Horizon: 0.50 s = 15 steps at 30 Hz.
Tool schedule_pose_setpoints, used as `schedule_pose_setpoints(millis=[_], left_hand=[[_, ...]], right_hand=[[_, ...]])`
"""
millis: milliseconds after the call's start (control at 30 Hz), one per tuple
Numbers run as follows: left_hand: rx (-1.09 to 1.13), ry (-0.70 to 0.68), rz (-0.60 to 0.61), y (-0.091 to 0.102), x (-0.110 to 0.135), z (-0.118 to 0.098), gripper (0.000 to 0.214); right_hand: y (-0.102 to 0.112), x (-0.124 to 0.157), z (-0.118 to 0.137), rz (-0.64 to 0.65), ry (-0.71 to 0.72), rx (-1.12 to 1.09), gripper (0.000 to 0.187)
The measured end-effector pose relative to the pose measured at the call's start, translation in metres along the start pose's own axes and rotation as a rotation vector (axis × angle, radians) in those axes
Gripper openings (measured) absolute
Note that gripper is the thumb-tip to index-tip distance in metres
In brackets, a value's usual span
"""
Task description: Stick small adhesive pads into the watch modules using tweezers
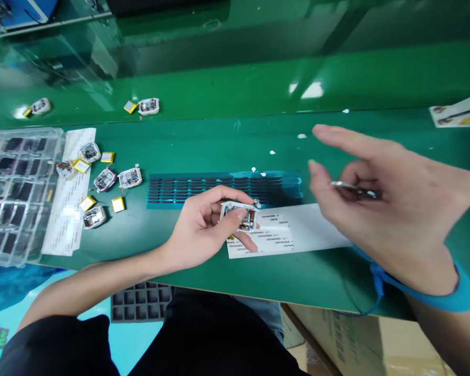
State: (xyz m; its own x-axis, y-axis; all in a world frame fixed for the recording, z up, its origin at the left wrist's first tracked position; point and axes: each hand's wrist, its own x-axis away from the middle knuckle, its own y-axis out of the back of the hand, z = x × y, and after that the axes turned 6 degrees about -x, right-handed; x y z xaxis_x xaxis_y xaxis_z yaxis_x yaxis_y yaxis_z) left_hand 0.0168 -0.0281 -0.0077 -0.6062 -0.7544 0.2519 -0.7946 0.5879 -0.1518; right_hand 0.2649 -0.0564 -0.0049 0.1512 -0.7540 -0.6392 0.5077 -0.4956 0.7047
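Observation:
My left hand (199,224) is closed on a small white device housing (251,217), its open side up with the circuit board showing. The thumb lies across the board and the index finger runs along the far edge. A small round metal part sits at the housing's far right corner. My right hand (395,193) is raised to the right, thumb and index finger apart. Its other fingers curl around a slim metal tool (347,185), mostly hidden in the palm. Under the hands lies a white printed label sheet (313,224), and behind it a teal sheet with dark strips (164,190).
Several open housings (130,178) with yellow batteries (118,203) lie on the green table at left, beside a clear compartment tray (23,256) and printed sheets (68,230). Small white bits (302,136) dot the table. A blue wrist strap (450,297) trails a cord near the front edge.

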Motion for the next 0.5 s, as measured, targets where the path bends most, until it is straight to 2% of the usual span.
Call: schedule_pose_setpoints(millis=[100, 200, 400, 500], left_hand=[[-0.016, 0.024, 0.016, 0.001, 0.0, -0.001, 0.032], [-0.018, 0.023, 0.018, 0.001, 0.0, -0.001, 0.031], [-0.026, 0.003, 0.038, -0.003, 0.003, 0.002, 0.022], [-0.058, -0.057, -0.019, -0.008, 0.006, 0.005, 0.019]], right_hand=[[-0.002, 0.004, 0.006, 0.146, 0.191, -0.054, 0.038], [-0.006, 0.011, 0.014, 0.255, 0.275, -0.115, 0.033], [-0.006, 0.018, 0.015, 0.28, 0.342, -0.034, 0.038], [-0.005, 0.025, 0.013, 0.29, 0.364, -0.004, 0.035]])
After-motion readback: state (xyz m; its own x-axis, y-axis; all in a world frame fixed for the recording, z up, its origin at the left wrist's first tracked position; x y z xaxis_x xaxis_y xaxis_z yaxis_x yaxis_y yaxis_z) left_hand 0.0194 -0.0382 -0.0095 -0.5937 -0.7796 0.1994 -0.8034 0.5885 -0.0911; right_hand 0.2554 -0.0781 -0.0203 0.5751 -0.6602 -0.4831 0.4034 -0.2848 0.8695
